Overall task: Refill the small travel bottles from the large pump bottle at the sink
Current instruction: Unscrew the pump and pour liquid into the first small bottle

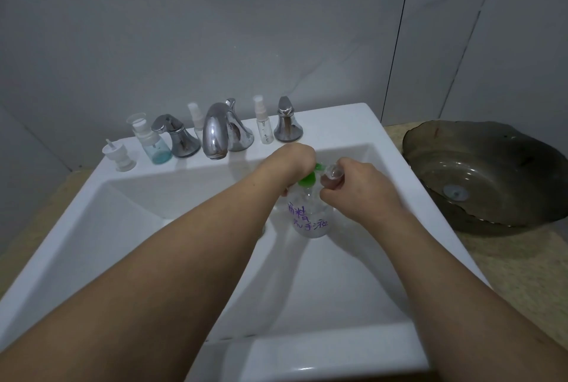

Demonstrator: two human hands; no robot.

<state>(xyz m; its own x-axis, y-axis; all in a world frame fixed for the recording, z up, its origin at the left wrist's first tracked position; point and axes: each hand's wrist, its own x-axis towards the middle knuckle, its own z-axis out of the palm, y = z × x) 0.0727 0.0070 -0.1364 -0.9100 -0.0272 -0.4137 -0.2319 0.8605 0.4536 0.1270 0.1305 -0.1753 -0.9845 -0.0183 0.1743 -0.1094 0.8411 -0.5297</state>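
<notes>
Your forearms reach in over the sink, w/ both hands meeting above the basin, probably so any spill lands in the bowl, not on the counter. The large pump bottle, clear w/ purple handwriting, sits under and between your hands. Your left hand is on top of its green pump head, fingers bent down over it, prob. to press out a dose. Your right hand is curled round a small clear travel bottle, its mouth held right at the nozzle to catch the flow; fill level can't be told. Further back on the sink ledge, well apart from the hands: a loose white pump top, a blue-tinted bottle, a spray bottle behind the faucet, and another spray bottle. A dark glass bowl sits on the counter at right.
</notes>
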